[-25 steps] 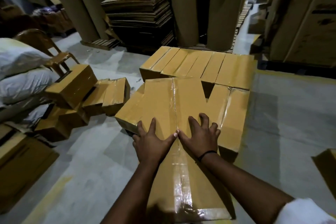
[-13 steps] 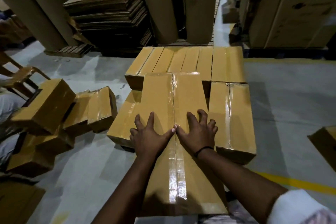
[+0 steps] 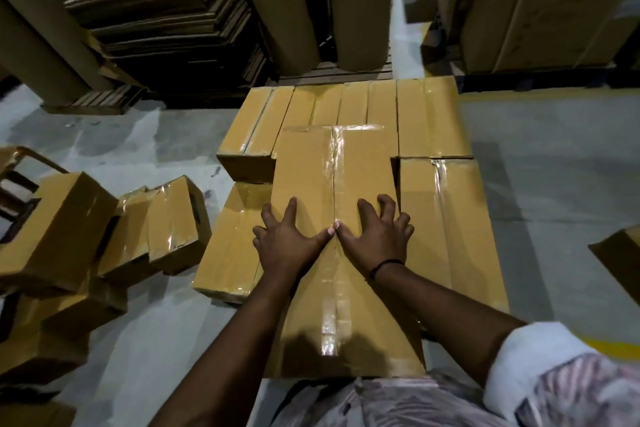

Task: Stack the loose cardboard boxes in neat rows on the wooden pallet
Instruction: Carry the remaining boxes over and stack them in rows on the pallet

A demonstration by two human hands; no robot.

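On top of the packed layer, straight ahead of us, lies the long taped box [image 3: 363,163]. We press it with both hands: our left hand [image 3: 287,243] and right hand [image 3: 375,236] lie palm-down with fingers spread wide, gripping nothing, thumbs meeting at the tape seam [image 3: 334,288]. The box bridges the left box [image 3: 232,246] and the right box [image 3: 460,225] beneath it, and its far end appears to reach the far row [image 3: 429,114]. We cannot see the pallet, which is hidden under the boxes. More loose boxes [image 3: 169,222] lie tumbled on the floor to our left.

We judge skew to be the main risk. If one palm pushes harder than the other, the box could swing off line and spoil the row. The glossy tape looks slick, so our thumbs may slide instead of driving the box. Its near end seems to jut past the boxes below, so weight placed there could tip it towards us. A hard shove might also nudge the far row out of place.
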